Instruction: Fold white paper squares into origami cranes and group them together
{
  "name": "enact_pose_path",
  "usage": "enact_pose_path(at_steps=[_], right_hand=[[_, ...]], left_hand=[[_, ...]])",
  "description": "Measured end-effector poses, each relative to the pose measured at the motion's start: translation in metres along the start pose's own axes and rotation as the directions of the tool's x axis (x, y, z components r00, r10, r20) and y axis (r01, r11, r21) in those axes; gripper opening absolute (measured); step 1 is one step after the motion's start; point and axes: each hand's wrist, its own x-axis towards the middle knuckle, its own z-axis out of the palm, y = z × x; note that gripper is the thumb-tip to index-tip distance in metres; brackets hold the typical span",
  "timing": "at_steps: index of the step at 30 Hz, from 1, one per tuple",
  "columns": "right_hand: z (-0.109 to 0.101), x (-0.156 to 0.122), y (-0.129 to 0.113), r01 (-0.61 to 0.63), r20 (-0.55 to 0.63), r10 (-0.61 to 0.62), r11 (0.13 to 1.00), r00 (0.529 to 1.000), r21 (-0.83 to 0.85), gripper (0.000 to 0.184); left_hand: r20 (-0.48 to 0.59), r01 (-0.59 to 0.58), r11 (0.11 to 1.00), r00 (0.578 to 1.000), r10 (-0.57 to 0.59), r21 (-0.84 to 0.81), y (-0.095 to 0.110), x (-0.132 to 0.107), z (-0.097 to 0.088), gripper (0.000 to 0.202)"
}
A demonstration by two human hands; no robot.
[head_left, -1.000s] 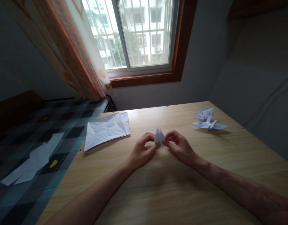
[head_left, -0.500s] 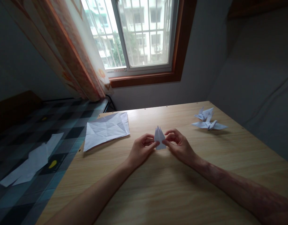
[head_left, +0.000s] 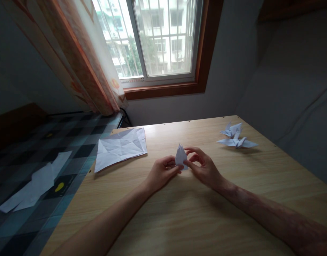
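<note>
A small white folded paper (head_left: 181, 155) stands upright between my hands, its pointed tips facing up. My left hand (head_left: 163, 172) grips its lower left corner, with the thumb across the front near the bottom edge. On the other side, my right hand (head_left: 203, 166) pinches the right edge between thumb and fingers. The back of the folded paper and the fingertips behind it are hidden. Farther right on the wooden table (head_left: 163, 220) rest folded paper cranes (head_left: 238, 142), grouped close together.
Creased white sheets (head_left: 121, 147) lie at the table's far left. Beyond the left edge, paper pieces (head_left: 37, 186) rest on a checked cloth (head_left: 9, 170). A curtain (head_left: 80, 53) hangs beside the barred window (head_left: 166, 39) behind the table.
The folded paper has turned slightly and its tips look closer together. My left thumb has slid lower and to the right across its front; my right fingers have shifted a little higher behind it.
</note>
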Motion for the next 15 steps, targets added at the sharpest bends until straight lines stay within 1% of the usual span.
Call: enact_pose_path(at_steps=[7, 11, 13, 15], right_hand=[[-0.0001, -0.0018, 0.0012, 0.077, 0.016, -0.076, 0.994, 0.997, -0.079, 0.040], [0.0001, -0.0014, 0.0008, 0.086, 0.023, -0.085, 0.992, 0.996, -0.094, 0.047], [0.0003, -0.0012, 0.0012, 0.098, 0.019, -0.096, 0.991, 0.995, -0.096, 0.043], [0.0005, -0.0008, 0.0011, 0.124, 0.020, -0.123, 0.988, 0.992, -0.091, 0.033]], left_hand=[[0.026, 0.004, 1.000, 1.000, -0.004, -0.021, 0.0000, -0.0014, 0.0010, 0.039], [0.026, -0.036, 0.999, 0.999, 0.035, 0.017, -0.0005, -0.0016, 0.0007, 0.041], [0.025, -0.047, 0.998, 0.999, 0.047, 0.036, -0.0003, -0.0014, 0.0004, 0.041], [0.024, -0.046, 0.998, 0.999, 0.045, 0.045, 0.0002, -0.0010, 0.0001, 0.040]])
